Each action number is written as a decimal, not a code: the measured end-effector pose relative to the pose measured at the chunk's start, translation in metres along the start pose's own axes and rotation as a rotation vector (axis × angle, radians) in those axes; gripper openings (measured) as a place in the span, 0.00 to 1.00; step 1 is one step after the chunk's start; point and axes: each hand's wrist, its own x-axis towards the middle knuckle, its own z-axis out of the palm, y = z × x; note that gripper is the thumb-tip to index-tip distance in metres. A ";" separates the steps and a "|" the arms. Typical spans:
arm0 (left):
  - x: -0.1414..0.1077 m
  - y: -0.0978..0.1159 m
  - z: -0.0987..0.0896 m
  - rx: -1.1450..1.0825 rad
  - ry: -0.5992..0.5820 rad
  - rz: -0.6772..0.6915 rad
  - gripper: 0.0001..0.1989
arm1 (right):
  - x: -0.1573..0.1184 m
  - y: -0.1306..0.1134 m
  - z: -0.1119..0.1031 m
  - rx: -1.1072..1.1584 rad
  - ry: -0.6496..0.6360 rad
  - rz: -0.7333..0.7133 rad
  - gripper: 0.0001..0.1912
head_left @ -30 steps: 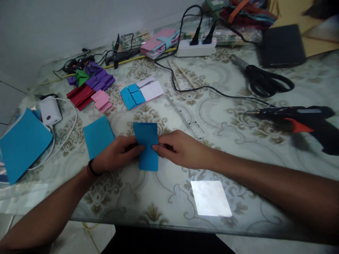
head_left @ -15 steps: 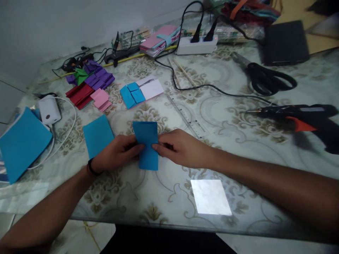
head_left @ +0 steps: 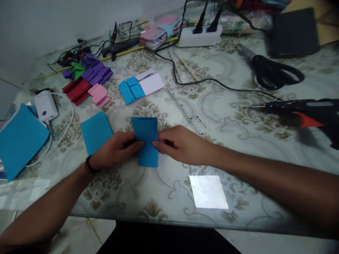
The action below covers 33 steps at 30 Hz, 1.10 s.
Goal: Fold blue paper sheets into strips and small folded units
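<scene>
A folded piece of blue paper (head_left: 147, 151) is held upright between both hands, a little above the patterned table. My left hand (head_left: 120, 147) pinches its left edge, thumb on the near face and the other fingers behind. On the opposite edge, my right hand (head_left: 177, 143) grips it the same way. Another blue sheet (head_left: 95, 128) lies flat beside my left hand, partly covered by it. Beyond the hands rests a white card (head_left: 152, 84) with folded blue pieces (head_left: 131, 90) on its left part. A clear ruler (head_left: 184, 110) lies past my right hand.
At right are a hot glue gun (head_left: 299, 106) and black scissors (head_left: 270, 68). A power strip (head_left: 200, 36) with cables stands at the back. Folded purple paper (head_left: 97, 73), red paper (head_left: 76, 90) and pink paper (head_left: 98, 95) lie left, near a white device (head_left: 46, 106) and a larger blue sheet (head_left: 22, 141).
The whole view has shifted slightly, with most things sitting a little higher in the picture. Both hands keep the same hold on the folded blue paper.
</scene>
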 end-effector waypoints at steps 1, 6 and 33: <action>0.000 0.000 0.000 0.000 0.000 -0.003 0.18 | 0.000 0.000 0.000 0.003 0.002 -0.004 0.20; 0.001 0.002 0.000 -0.011 -0.002 -0.006 0.18 | 0.000 -0.001 0.000 0.014 0.001 0.008 0.20; 0.000 0.000 0.000 0.024 -0.001 -0.069 0.19 | -0.001 -0.002 -0.001 -0.021 0.013 0.015 0.20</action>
